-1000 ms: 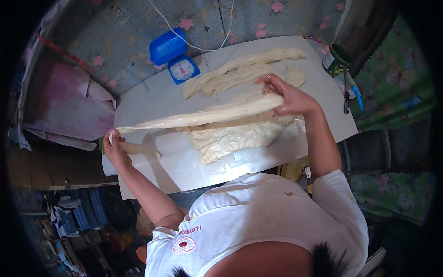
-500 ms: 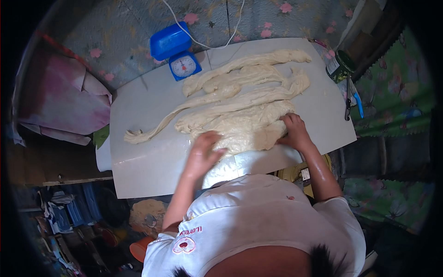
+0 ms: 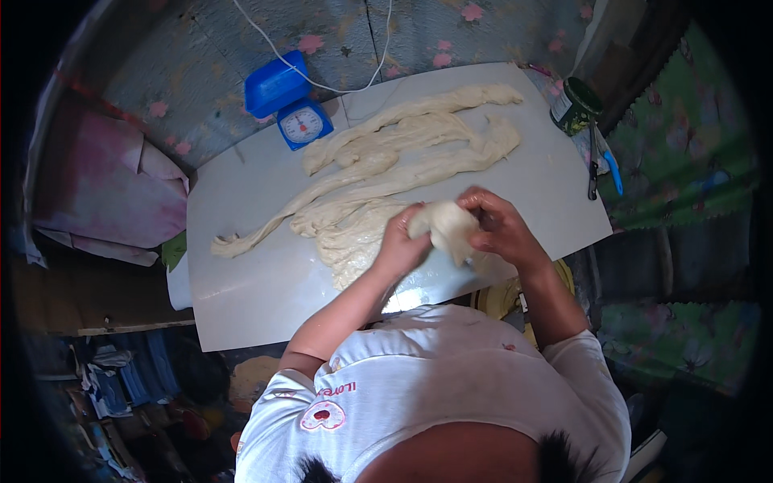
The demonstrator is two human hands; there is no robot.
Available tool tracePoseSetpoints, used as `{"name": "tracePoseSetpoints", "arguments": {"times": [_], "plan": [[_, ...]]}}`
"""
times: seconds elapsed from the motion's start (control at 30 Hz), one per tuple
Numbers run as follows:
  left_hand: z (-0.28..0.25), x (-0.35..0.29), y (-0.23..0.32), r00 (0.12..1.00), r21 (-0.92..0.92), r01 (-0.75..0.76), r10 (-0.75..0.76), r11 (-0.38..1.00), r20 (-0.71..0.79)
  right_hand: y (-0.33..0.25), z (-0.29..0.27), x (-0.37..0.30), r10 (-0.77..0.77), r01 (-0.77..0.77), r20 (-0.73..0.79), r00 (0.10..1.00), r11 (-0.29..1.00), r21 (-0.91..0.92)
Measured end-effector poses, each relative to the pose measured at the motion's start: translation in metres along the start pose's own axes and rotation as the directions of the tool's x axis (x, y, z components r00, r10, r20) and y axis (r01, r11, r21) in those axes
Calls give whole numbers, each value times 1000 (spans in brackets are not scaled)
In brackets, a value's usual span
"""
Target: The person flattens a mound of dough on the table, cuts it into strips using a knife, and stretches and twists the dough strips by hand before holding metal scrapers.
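Dough piece (image 3: 445, 227): raised and bunched up since the earlier frame, now above the near side of the tabletop (image 3: 555, 185), partly blurred
Left hand (image 3: 407, 240): grasping its left side
Right hand (image 3: 493, 229): fingers curled on its right side
Dough slab (image 3: 348, 243): on the tabletop, beside the left hand
Dough strips (image 3: 427, 171): lying beyond the slab
Blue scale (image 3: 303, 126): near the far edge

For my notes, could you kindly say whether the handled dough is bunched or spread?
Bunched: the dough piece is a compact lump between the left hand and right hand, lower edge blurred.
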State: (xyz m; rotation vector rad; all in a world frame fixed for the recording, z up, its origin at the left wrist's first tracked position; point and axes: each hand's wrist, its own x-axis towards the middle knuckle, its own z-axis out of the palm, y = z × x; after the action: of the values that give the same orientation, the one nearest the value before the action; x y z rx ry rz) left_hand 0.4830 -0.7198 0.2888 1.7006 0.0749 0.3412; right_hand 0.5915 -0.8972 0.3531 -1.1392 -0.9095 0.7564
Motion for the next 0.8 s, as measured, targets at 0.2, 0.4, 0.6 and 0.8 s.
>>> {"name": "tracePoseSetpoints", "arguments": {"times": [0.2, 0.4, 0.6, 0.8], "plan": [[-13, 8, 16, 897, -792, 253, -441, 555, -22, 81, 19, 27, -92, -7, -162, 982, 851, -525], [-51, -12, 46, 907, -666, 67, -323, 743, -269, 85, 5, 38, 170, -67, 71, 983, 689, -721], [-146, -45, 90, 878, -707, -338, -61, 621, -474, 54, -45, 68, 118, 37, 174, 978, 717, -696], [-214, -101, 115, 820, -606, -544, 217, 580, -529, 63, -115, 76, 436, -417, -120, 892, 689, -593]]}}
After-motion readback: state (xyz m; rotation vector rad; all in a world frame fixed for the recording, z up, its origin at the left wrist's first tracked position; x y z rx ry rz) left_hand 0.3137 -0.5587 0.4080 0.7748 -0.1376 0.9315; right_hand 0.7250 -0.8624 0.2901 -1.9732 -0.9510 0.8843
